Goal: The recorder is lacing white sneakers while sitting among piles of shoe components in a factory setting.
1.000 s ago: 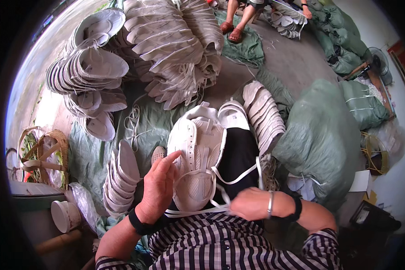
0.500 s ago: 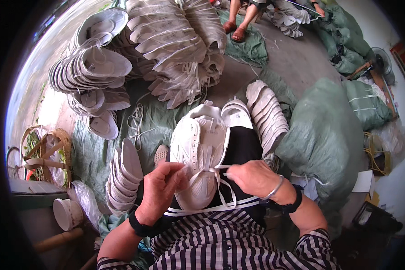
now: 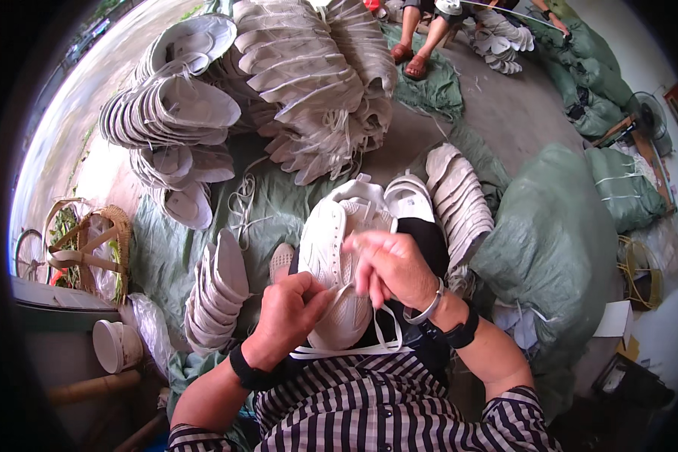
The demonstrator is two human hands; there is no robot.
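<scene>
A white shoe upper lies across my lap, toe toward me, with a row of eyelets along its opening. A white shoelace crosses its lower front. Its loose loops hang beside the toe. My left hand is closed in a pinch at the lace, on the left of the toe. Over the tongue and right eyelet side is my right hand, fingers bent and smeared by motion; whether they grip the lace cannot be made out. A second white upper sits just beyond, partly hidden on my dark-clothed lap.
Stacked white uppers stand at left, right and far left, with a big pile ahead. A bulging green sack is on my right. A white bucket and woven basket are left. Another person's sandaled feet show ahead.
My right hand has moved left and up from beside the shoe to above its tongue. My left hand stays near the toe. The whole view has shifted slightly.
</scene>
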